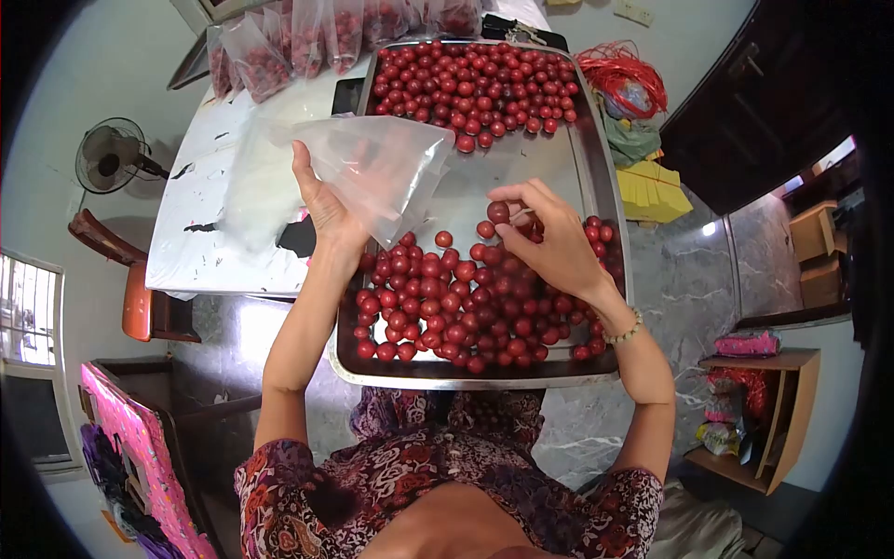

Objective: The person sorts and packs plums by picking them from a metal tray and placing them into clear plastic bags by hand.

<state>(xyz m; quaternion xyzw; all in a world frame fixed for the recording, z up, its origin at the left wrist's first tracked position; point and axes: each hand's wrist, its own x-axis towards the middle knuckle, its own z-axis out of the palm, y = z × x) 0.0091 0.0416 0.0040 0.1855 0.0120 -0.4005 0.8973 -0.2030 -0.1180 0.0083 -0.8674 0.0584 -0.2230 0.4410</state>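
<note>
My left hand (328, 210) grips a clear plastic bag (382, 168) by its side, thumb raised, and the bag spreads out over the left part of the metal tray (484, 380). Some reddish color shows through the film. Between the thumb and fingertips of my right hand (549, 238) is a small round dark-red fruit (499, 212). Another red fruit (485, 229) lies just below it. Many loose red fruits (456, 298) fill the near half of the tray, and more red fruits (475, 84) are gathered at its far end.
Several filled plastic bags (261, 70) stand at the back of the white table (200, 238). Red string (624, 79) and yellow sheets (652, 191) are right of the tray. A fan (112, 156) and wooden chair (140, 298) are on the left, a small shelf (787, 410) on the right.
</note>
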